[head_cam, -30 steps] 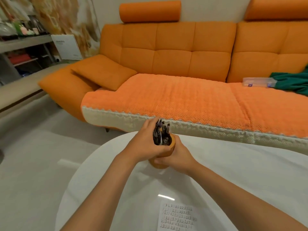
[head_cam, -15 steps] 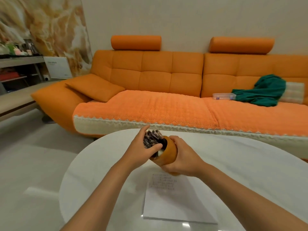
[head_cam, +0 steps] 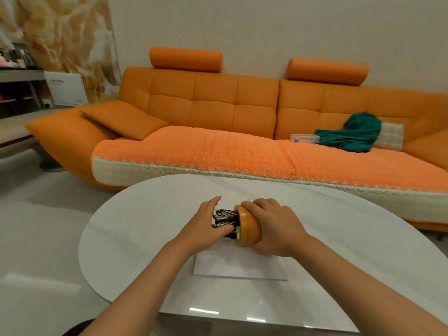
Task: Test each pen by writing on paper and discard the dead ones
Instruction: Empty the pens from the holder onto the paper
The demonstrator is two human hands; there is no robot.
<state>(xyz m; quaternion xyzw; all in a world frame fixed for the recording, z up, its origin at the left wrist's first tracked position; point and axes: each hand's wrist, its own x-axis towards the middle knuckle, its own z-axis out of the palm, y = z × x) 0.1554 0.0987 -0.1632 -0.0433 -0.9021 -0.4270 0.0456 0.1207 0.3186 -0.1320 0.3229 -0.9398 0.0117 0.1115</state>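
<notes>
An orange pen cup (head_cam: 249, 226) lies tipped on its side over the white table (head_cam: 145, 214), mouth facing left. My right hand (head_cam: 276, 226) grips the cup from above and behind. Several dark pens (head_cam: 224, 218) stick out of the mouth. My left hand (head_cam: 206, 224) holds the bunch of pens, thumb under them and fingers stretched over the top. A white sheet of paper (head_cam: 240, 265) lies on the table just below the cup, partly hidden by both hands.
An orange sofa (head_cam: 218, 146) runs along the far side of the table, with a green cloth (head_cam: 354, 132) and a clear plastic box (head_cam: 303, 138) on its seat. A shelf unit (head_cam: 19, 88) stands at the far left. Pale floor lies left of the table.
The cup has gone from upright to lying on its side, mouth to the left. Both hands came lower toward the table. The view lifted, showing more of the sofa and wall.
</notes>
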